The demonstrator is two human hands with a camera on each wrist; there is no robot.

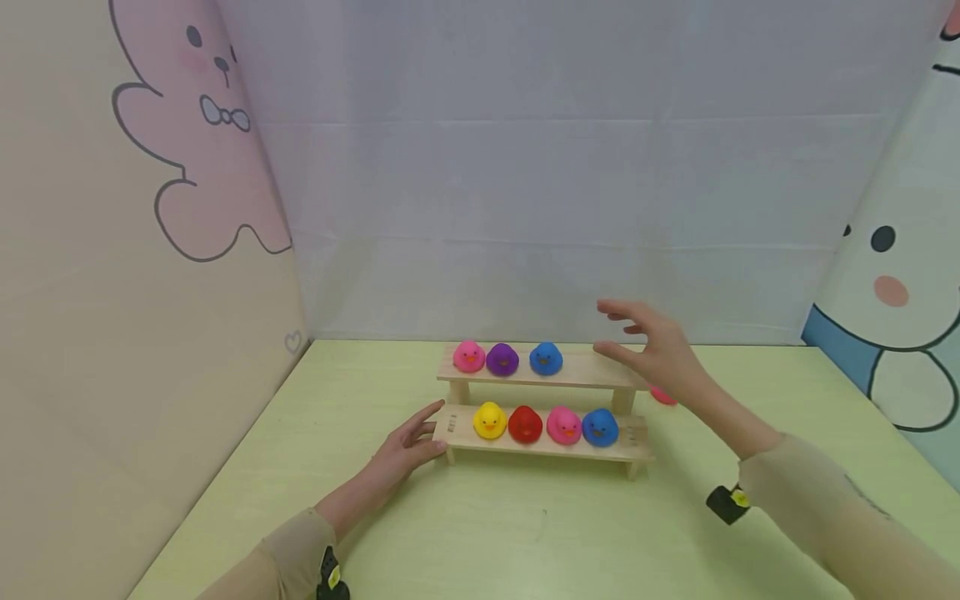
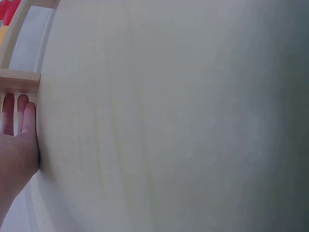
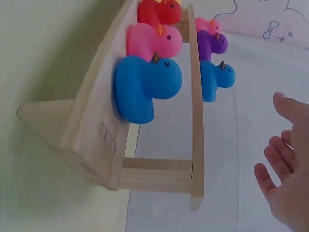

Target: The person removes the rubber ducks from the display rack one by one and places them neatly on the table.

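A two-step wooden rack (image 1: pixel 528 450) stands on the table. On its lower step sit a yellow rubber duck (image 1: pixel 490 421), a red duck (image 1: pixel 525 425), a pink duck (image 1: pixel 564 426) and a blue duck (image 3: pixel 145 87). The upper step bears another pink duck (image 1: pixel 469 357), a purple duck (image 1: pixel 502 360) and a second blue duck (image 1: pixel 546 359). At the rack's left end, my left hand (image 1: pixel 408 446) rests against it with fingers extended. My right hand (image 1: pixel 652 346) hovers over the upper step's right end, fingers spread and holding nothing.
A pinkish-red object (image 1: pixel 663 396) lies on the table behind the right wrist, mostly hidden. The pale yellow-green table (image 1: pixel 480 533) meets a white backdrop (image 1: pixel 480 208) behind the rack. Cartoon-printed sheets (image 1: pixel 150 333) hang at both sides.
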